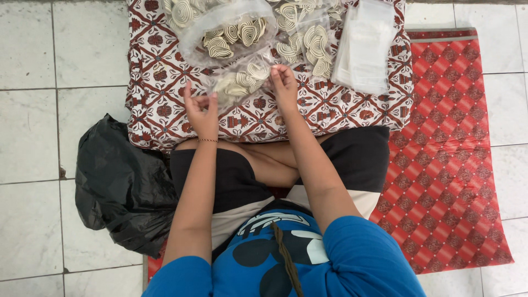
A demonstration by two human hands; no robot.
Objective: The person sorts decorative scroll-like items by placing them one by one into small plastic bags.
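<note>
Head view: left hand (202, 113) and right hand (284, 85) pinched small clear bag (239, 82) of spiral crackers by its ends, fingers closed, over patterned cushion (165, 71). Likely sealing step. Next needs mouth pressed flat. Stack of empty bags (366, 47) far right.

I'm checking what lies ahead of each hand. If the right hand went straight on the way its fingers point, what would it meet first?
Probably the clear bag of spiral crackers lying on the patterned cloth just beyond the right hand, though depth is unclear and it already pinches a small clear bag.
</note>
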